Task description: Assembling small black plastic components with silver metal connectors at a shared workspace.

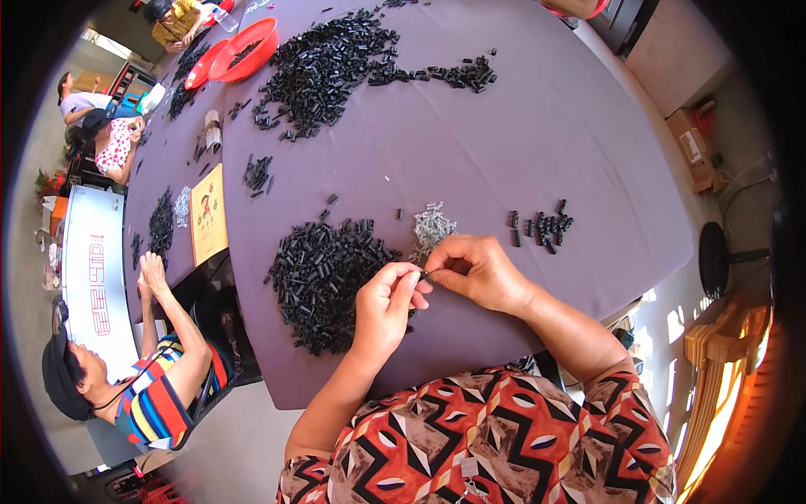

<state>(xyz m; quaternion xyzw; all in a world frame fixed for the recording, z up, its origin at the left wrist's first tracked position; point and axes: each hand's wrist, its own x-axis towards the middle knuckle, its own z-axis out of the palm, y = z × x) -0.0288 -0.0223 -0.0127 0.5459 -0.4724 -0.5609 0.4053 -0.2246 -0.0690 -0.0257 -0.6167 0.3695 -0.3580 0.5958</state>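
Observation:
My left hand (388, 308) and my right hand (482, 274) meet above the near part of the table, both with fingers pinched. Between their fingertips is a small black piece (424, 274), mostly covered by the fingers. Just left of my left hand lies a big heap of short black cylindrical pieces (323, 281). Right beyond my hands sits a small pile of shiny silver metal parts (434, 223), too small to make out singly. Farther right, a loose group of black pieces (547, 227) lies apart from the heap.
The table has a purple-grey cloth (520, 143). Toward the far side are a larger black heap (323, 67) and red basins (252, 50). A yellow booklet (209, 215) lies left. A person in a striped shirt (172, 391) sits at my left; a fan (714, 260) stands right.

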